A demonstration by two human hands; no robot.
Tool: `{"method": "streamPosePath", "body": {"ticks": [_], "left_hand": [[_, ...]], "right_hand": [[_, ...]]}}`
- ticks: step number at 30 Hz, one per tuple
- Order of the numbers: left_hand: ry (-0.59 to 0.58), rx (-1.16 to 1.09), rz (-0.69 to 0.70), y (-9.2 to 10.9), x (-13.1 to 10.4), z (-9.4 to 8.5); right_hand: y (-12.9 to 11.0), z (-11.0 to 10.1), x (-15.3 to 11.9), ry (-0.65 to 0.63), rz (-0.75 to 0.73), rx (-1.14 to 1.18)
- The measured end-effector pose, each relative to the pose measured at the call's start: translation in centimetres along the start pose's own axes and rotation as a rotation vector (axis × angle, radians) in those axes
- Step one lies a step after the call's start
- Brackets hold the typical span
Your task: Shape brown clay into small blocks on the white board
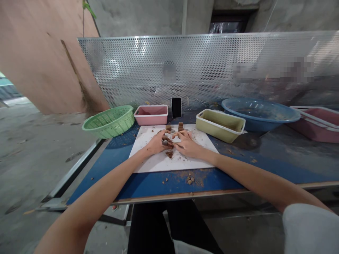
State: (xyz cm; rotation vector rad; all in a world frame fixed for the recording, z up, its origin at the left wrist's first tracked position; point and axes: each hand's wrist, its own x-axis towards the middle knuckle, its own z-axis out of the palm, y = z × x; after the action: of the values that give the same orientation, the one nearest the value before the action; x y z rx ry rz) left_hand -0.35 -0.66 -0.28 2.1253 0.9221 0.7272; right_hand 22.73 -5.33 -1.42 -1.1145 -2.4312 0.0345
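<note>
A white board (150, 163) lies on the blue table, with brown crumbs scattered over it. Over its middle, my left hand (158, 141) curls its fingers around a dark brown lump (165, 140). Facing it from the right, my right hand (186, 144) has bent fingers, and its fingertips come close to the same lump; whether they hold anything is too small to tell. Two brown blocks, one on the left (168, 127) and a taller one on the right (180, 126), stand just beyond my hands. A broken brown piece (169, 154) lies on the board nearer to me.
Behind the board are a green basket (109, 122), a pink bin (152, 120), a phone (176, 107) and an olive bin (219, 127). A blue basin (261, 111) and another pink bin (317, 128) stand right. Small lumps (190, 180) lie near the table's front edge (169, 197).
</note>
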Motion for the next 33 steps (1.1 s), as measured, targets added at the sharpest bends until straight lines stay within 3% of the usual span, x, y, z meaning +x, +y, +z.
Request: {"method": "streamPosePath", "body": {"ticks": [17, 22, 26, 29, 33], "left_hand": [[0.016, 0.128, 0.059, -0.3, 0.0, -0.3], [-0.050, 0.282, 0.252, -0.9, 0.1, -2.2], [-0.089, 0.293, 0.238, -1.0, -0.1, -3.6], [-0.060, 0.230, 0.222, -0.6, 0.0, -3.1], [-0.025, 0.149, 0.184, -0.1, 0.2, -1.4]], "right_hand": [[-0.1, 0.1, 0.0, -0.021, -0.050, -0.005], [-0.1, -0.2, -0.2, 0.011, -0.035, 0.001], [0.0, -0.2, -0.2, 0.128, 0.056, 0.037], [0.1, -0.1, -0.1, 0.144, 0.084, 0.059], [0.0, -0.2, 0.0, 0.067, 0.069, 0.047]]}}
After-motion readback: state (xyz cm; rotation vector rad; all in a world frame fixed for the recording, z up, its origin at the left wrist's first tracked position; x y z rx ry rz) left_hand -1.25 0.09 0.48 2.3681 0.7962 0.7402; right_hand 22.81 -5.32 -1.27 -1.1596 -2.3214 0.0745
